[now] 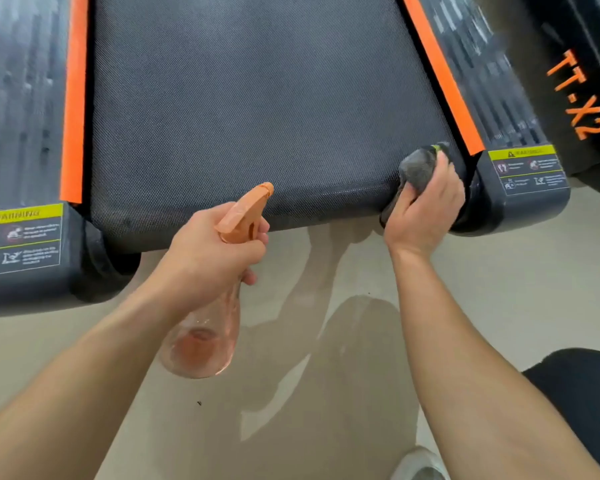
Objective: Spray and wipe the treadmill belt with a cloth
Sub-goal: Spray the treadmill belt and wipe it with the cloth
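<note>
Head view, looking down at the near end of a treadmill. The black, finely textured treadmill belt (257, 116) fills the upper middle of the view and curves down out of sight at its near edge. It is flanked by two orange edge strips, left (74, 98) and right (440, 74), and beyond them by dark grey side rails (21, 98).

The left hand (208, 251) grips a translucent pink plastic spray bottle (201, 344) with its fingers curled round the neck. The bottle's orange trigger head (246, 209) points at the belt and reaches just over the middle of the near edge. The bottle's body hangs over the floor. Whether the trigger is squeezed cannot be told.

The right hand (423, 209) clutches a bunched dark grey cloth (418, 168) with a green trim, its fingers wrapped over the cloth. It presses the cloth on the belt's near right corner, just beside the right strip.

A yellow-headed warning label sits on the near end of each rail, left (20, 237) and right (530, 171). Orange lettering "TT-X2" (579, 95) marks a black panel at the far right. The glossy beige floor (326, 341) lies below both forearms.
</note>
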Motion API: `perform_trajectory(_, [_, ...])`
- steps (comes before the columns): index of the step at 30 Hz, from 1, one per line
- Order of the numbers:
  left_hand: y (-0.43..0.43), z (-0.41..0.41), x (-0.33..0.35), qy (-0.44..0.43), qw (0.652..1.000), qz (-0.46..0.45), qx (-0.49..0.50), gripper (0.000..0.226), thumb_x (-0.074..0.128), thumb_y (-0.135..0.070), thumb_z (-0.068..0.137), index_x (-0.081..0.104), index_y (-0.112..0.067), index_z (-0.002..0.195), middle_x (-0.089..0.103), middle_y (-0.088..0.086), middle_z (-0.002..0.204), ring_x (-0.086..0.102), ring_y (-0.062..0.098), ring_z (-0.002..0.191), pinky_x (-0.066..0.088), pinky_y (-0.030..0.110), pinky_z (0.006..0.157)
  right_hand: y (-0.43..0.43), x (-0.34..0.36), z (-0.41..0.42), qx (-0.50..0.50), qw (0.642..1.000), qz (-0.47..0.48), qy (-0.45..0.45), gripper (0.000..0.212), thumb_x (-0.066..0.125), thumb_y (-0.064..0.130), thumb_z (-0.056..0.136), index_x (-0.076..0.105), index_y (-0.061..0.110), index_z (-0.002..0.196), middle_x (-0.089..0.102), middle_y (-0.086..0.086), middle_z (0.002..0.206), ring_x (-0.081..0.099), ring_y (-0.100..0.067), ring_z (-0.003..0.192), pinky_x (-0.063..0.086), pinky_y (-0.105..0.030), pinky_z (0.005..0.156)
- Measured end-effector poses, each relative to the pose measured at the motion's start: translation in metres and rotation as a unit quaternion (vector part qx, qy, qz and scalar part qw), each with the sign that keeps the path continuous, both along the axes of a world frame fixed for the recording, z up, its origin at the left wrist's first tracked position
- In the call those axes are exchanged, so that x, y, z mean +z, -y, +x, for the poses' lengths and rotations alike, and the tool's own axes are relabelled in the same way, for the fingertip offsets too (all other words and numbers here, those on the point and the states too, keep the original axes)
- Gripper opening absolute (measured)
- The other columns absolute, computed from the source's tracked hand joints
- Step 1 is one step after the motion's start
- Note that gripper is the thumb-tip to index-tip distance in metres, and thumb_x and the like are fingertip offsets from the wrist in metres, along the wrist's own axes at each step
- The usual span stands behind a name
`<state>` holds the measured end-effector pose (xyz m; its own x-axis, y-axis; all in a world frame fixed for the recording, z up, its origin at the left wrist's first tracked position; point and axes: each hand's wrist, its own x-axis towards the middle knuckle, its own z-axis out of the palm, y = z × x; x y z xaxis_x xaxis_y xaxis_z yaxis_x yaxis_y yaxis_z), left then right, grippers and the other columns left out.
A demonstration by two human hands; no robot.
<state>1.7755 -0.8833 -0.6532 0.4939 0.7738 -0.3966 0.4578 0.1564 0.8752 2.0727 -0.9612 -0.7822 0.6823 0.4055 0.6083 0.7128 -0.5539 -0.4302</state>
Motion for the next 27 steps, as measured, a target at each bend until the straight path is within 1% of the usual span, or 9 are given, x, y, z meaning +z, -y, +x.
perform_trajectory(3, [0.004, -0.002, 0.002, 0.017, 1.000, -0.018, 0.011, 0.044, 0.063, -0.017, 0.065, 0.072, -0.011, 0.108, 0.073, 0.014, 0.099, 0.065, 0.019, 0.054, 0.052, 0.023, 0.054, -0.013, 0.005, -0.022, -0.112, 0.989, 0.060, -0.081, 0.054, 0.056, 0.025, 0.094, 0.051, 0.006, 0.144, 0.054, -0.012, 0.145, 0.055, -0.039, 0.117, 0.035, -0.040, 0.106])
perform_trajectory(5, [0.006, -0.007, 0.002, 0.008, 0.999, -0.028, 0.016, 0.047, 0.061, -0.020, 0.064, 0.072, -0.014, 0.109, 0.073, 0.013, 0.099, 0.066, 0.021, 0.055, 0.054, 0.030, 0.060, -0.026, 0.009, -0.050, -0.143, 0.983, 0.072, -0.091, 0.055, 0.057, 0.025, 0.092, 0.052, 0.009, 0.144, 0.054, -0.012, 0.145, 0.055, -0.039, 0.112, 0.036, -0.040, 0.104])
perform_trajectory(10, [0.013, -0.011, -0.010, -0.047, 0.998, -0.038, -0.021, 0.030, 0.066, -0.013, 0.069, 0.070, -0.010, 0.099, 0.073, 0.013, 0.096, 0.065, 0.019, 0.054, 0.045, 0.017, 0.047, -0.021, -0.009, -0.119, 0.005, 1.000, 0.014, -0.010, 0.051, 0.065, 0.018, 0.092, 0.055, 0.009, 0.141, 0.053, -0.019, 0.141, 0.049, -0.037, 0.114, 0.036, -0.043, 0.106])
perform_trajectory(13, [0.021, -0.009, -0.017, -0.066, 0.996, -0.031, -0.049, 0.029, 0.062, -0.020, 0.065, 0.068, -0.014, 0.093, 0.073, 0.010, 0.098, 0.066, 0.017, 0.053, 0.051, 0.022, 0.054, -0.010, -0.007, -0.113, -0.022, 0.992, 0.066, -0.103, 0.056, 0.063, 0.014, 0.088, 0.052, 0.002, 0.142, 0.052, -0.025, 0.135, 0.049, -0.041, 0.124, 0.036, -0.043, 0.110])
perform_trajectory(15, [0.025, -0.006, -0.019, -0.065, 0.996, -0.037, -0.054, 0.031, 0.060, -0.023, 0.064, 0.068, -0.013, 0.092, 0.073, 0.009, 0.095, 0.068, 0.019, 0.053, 0.055, 0.029, 0.058, -0.002, -0.001, -0.102, -0.051, 0.971, 0.123, -0.198, 0.059, 0.057, 0.012, 0.089, 0.046, -0.001, 0.145, 0.049, -0.026, 0.133, 0.048, -0.043, 0.126, 0.033, -0.035, 0.112])
perform_trajectory(17, [0.027, -0.002, -0.021, -0.067, 0.995, -0.036, -0.063, 0.028, 0.061, -0.023, 0.065, 0.068, -0.014, 0.090, 0.070, 0.002, 0.084, 0.070, 0.019, 0.053, 0.051, 0.024, 0.054, 0.009, 0.000, -0.095, -0.059, 0.953, 0.155, -0.254, 0.058, 0.053, 0.011, 0.092, 0.042, -0.002, 0.147, 0.046, -0.025, 0.133, 0.046, -0.042, 0.128, 0.029, -0.021, 0.111])
perform_trajectory(19, [0.027, 0.000, -0.025, -0.079, 0.993, -0.025, -0.081, 0.017, 0.065, -0.019, 0.072, 0.066, -0.015, 0.089, 0.067, -0.005, 0.080, 0.071, 0.018, 0.053, 0.050, 0.023, 0.055, 0.017, 0.002, -0.096, -0.053, 0.944, 0.174, -0.276, 0.057, 0.051, 0.012, 0.094, 0.039, -0.003, 0.148, 0.044, -0.024, 0.134, 0.045, -0.040, 0.130, 0.026, -0.013, 0.109])
perform_trajectory(22, [0.027, -0.001, -0.031, -0.116, 0.989, -0.003, -0.094, 0.009, 0.067, -0.011, 0.081, 0.064, -0.015, 0.088, 0.068, -0.003, 0.075, 0.072, 0.015, 0.051, 0.053, 0.025, 0.057, 0.021, 0.003, -0.105, -0.057, 0.935, 0.187, -0.296, 0.054, 0.050, 0.011, 0.097, 0.039, -0.005, 0.147, 0.042, -0.023, 0.138, 0.041, -0.037, 0.133, 0.018, 0.001, 0.102])
perform_trajectory(27, [0.019, -0.013, -0.030, -0.149, 0.986, 0.024, -0.073, 0.007, 0.066, -0.015, 0.080, 0.062, -0.021, 0.083, 0.073, 0.002, 0.070, 0.074, 0.013, 0.055, 0.052, 0.024, 0.055, 0.012, 0.010, -0.120, -0.047, 0.929, 0.185, -0.318, 0.053, 0.052, 0.010, 0.097, 0.039, -0.002, 0.147, 0.043, -0.021, 0.137, 0.040, -0.025, 0.130, 0.019, 0.003, 0.098])
